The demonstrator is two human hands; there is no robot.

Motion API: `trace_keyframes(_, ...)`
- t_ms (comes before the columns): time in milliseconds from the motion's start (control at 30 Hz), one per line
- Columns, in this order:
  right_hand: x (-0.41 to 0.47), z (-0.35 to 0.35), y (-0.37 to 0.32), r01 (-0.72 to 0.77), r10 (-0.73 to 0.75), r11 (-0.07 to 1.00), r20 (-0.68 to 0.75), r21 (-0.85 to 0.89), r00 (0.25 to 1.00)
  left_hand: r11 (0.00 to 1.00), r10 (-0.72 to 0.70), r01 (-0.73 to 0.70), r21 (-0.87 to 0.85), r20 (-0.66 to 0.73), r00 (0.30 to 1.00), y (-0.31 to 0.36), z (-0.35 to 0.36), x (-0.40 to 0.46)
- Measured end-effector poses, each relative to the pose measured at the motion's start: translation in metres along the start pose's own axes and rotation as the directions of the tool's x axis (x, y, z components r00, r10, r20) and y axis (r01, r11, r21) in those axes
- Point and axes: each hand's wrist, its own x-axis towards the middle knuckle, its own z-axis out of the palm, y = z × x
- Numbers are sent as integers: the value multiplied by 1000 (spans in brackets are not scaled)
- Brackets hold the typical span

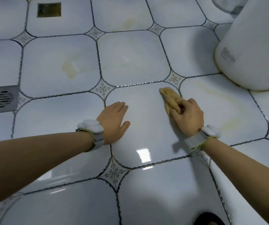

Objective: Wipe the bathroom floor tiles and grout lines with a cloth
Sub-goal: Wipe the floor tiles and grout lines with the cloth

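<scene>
Right hand (186,116) fingers curl round the cloth (171,99), bunched on a tile by a grout line (138,83); the left hand (114,118) lies flat, fingers straight. The wad may skip the grooved grout, and the glossy floor (57,65) could slip the bracing palm. Yellow stains (224,98) near the toilet (252,51); drain (1,99) left.

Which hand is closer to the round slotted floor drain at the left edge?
Left. The left hand lies flat on the tile, to the right of the floor drain. The right hand, holding the yellow cloth, is farther right, near the toilet base.
</scene>
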Motion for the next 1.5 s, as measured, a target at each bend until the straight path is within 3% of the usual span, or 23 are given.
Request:
trace_keyframes(67, -9, 1, -14, -41, 41, 999, -14, -27, 999, 999, -41, 41, 1, 4, 999, -3, -3, 1)
trace_keyframes(167, -70, -1, -35, 210, -212, 977, 99, 38, 972, 999, -53, 53, -5, -10, 999, -7, -10, 3)
trace_keyframes(267, -127, -10, -36, 461, -490, 872, 274, 165, 828, 1000, 12, -11, 17, -13, 1000, -7, -11, 4)
trace_keyframes(333, -138, -17, -22, 520, -559, 829, 342, 207, 755, 994, 87, -88, 70, 18, 996, -1, -9, 7)
trace_keyframes(400, -122, -22, -3, 492, -519, 854, 330, 169, 788, 981, 157, -162, 103, 54, 986, 12, -5, 12)
trace_keyframes(533, -56, -34, 35, 197, -190, 980, 143, -36, 971, 983, 178, -180, 35, 68, 982, 49, 5, 26)
trace_keyframes(633, -52, -34, 31, 28, -25, 998, 47, -51, 999, 987, 161, -160, -12, 25, 987, 71, 10, 42)
trace_keyframes(700, -83, -32, 19, 132, -133, 991, 93, 26, 987, 982, 187, -187, -4, 7, 982, 80, 10, 55)
trace_keyframes(800, -133, -38, 24, 371, -392, 920, 275, 129, 878, 963, 265, -266, 52, 33, 964, 86, 12, 72)
trace_keyframes(867, -130, -47, 51, 384, -408, 913, 268, 141, 873, 953, 286, -290, 84, 57, 957, 90, 17, 80)
trace_keyframes(933, -102, -58, 91, 264, -267, 964, 168, 36, 949, 953, 276, -282, 106, 72, 959, 94, 22, 83)
trace_keyframes(1000, -58, -71, 144, -5, 7, 991, 12, -132, 1000, 954, 258, -268, 131, 90, 962, 93, 27, 83)
trace_keyframes(1033, -35, -80, 170, -193, 181, 965, -78, -175, 980, 954, 252, -264, 144, 94, 963, 91, 29, 81)
trace_keyframes(1100, 2, -100, 207, -527, 492, 842, -236, -115, 838, 952, 257, -267, 150, 81, 963, 86, 30, 80)
trace_keyframes(1133, 13, -104, 214, -607, 568, 790, -269, -87, 778, 953, 259, -267, 141, 73, 963, 86, 29, 80)
trace_keyframes(1200, 15, -100, 208, -643, 593, 757, -292, -116, 751, 958, 254, -260, 125, 59, 965, 88, 26, 80)
trace_keyframes(1300, -16, -81, 165, -500, 459, 852, -239, -154, 856, 959, 253, -254, 126, 25, 967, 92, 26, 78)
trace_keyframes(1400, -73, -64, 102, -167, 167, 981, 0, -101, 986, 953, 263, -265, 150, 33, 964, 90, 25, 78)
trace_keyframes(1500, -112, -66, 68, 122, -128, 992, 257, 39, 958, 948, 267, -270, 168, 39, 963, 89, 20, 78)
